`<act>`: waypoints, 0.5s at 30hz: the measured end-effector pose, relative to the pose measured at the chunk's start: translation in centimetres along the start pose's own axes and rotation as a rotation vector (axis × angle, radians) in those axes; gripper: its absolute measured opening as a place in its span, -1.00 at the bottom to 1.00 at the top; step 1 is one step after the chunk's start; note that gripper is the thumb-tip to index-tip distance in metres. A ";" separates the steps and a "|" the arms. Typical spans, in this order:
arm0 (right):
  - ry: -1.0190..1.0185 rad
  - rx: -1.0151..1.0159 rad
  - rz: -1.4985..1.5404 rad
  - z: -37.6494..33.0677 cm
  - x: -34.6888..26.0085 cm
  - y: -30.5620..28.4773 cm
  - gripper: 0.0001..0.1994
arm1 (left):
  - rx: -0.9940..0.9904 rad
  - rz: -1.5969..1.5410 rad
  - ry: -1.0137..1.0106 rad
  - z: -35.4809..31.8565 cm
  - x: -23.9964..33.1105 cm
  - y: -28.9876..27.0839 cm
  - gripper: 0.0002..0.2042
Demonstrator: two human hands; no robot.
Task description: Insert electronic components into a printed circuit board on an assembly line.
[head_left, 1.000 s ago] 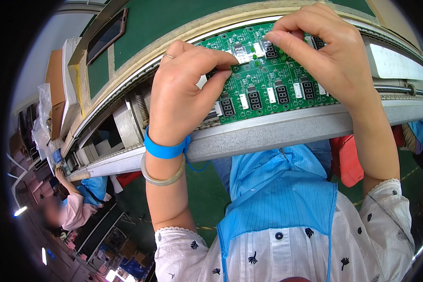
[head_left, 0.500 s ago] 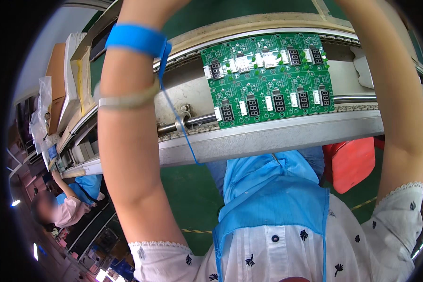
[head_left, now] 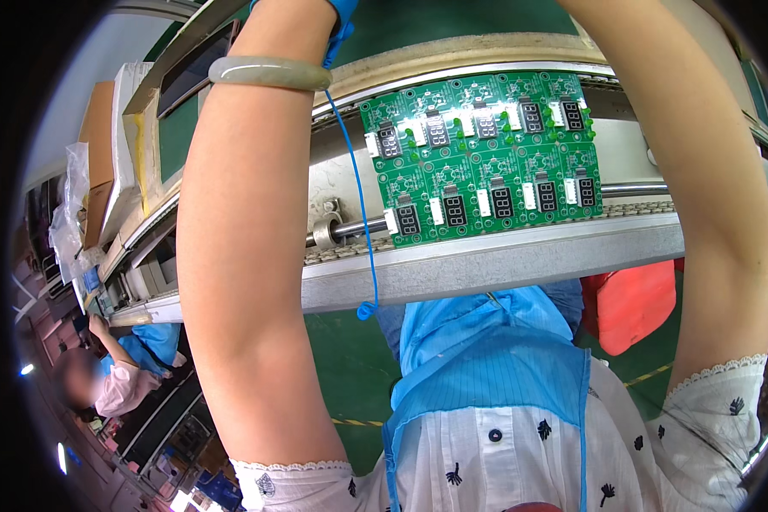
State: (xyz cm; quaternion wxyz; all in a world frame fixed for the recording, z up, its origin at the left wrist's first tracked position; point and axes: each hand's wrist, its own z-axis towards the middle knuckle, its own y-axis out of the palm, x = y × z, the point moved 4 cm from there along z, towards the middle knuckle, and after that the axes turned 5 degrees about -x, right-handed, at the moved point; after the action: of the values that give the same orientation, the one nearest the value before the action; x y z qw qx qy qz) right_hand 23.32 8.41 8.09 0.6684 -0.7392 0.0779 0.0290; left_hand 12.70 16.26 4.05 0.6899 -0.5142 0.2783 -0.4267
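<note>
Both my forearms reach up past the far edge of the head view, so my left hand and my right hand are out of sight, along with anything they hold. A pale stone bangle [head_left: 269, 73] circles my left forearm. Above it, a blue wrist strap [head_left: 343, 15] shows at the top edge, and its thin blue cord [head_left: 363, 200] hangs down in front of the rail. Between my arms lies a panel of joined green circuit boards [head_left: 478, 162], two rows deep. It carries several black digit displays, white connectors and, along the upper row, small green LEDs.
The panel rests across a conveyor with a metal front rail [head_left: 503, 256], chains and a steel rod [head_left: 631, 189]. A red stool [head_left: 630, 309] stands below at right. A cardboard piece [head_left: 98, 162] and clear plastic bag [head_left: 68, 226] are at left; a co-worker [head_left: 124, 384] sits beyond.
My left forearm has reached farther up, carrying the strap to the top edge and the bangle higher. The cord has swung rightward. My right forearm has shifted slightly left; the panel looks nearly unmoved.
</note>
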 end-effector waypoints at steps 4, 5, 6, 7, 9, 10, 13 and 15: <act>-0.052 -0.279 0.275 -0.6 0.1 -0.4 -0.79 | -0.013 0.014 -0.005 -0.2 1.0 -0.5 -0.82; -0.050 -0.276 0.272 -0.5 0.0 -0.3 -0.79 | 0.003 -0.010 -0.012 -0.3 1.1 -0.5 -0.83; -0.030 -0.277 0.248 -0.4 0.0 -0.3 -0.78 | 0.019 -0.034 -0.018 -0.4 1.2 -0.6 -0.83; -0.010 -0.277 0.223 -0.4 0.1 -0.3 -0.78 | 0.023 -0.034 -0.015 -0.5 1.2 -0.7 -0.83; 0.006 -0.227 0.238 -0.9 -0.2 -0.4 -0.78 | 0.062 -0.225 0.037 -0.9 1.3 -1.4 -0.84; 0.019 -0.180 0.255 -1.1 -0.5 -0.5 -0.77 | 0.065 -0.221 0.036 -1.2 1.4 -1.9 -0.84; 0.100 0.403 -0.046 0.1 -0.5 3.4 -0.76 | 0.100 -0.322 -0.105 -2.1 0.9 -2.9 -0.83; 0.008 0.497 0.068 -0.9 0.1 3.0 -0.75 | 0.055 -0.674 -0.167 -2.6 0.6 -3.6 -0.83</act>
State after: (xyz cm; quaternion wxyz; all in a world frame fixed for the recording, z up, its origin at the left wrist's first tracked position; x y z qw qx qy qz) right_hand 22.94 7.24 5.18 0.8279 -0.5493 0.1101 0.0282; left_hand 9.73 14.07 6.68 0.5442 -0.5916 0.0238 -0.5944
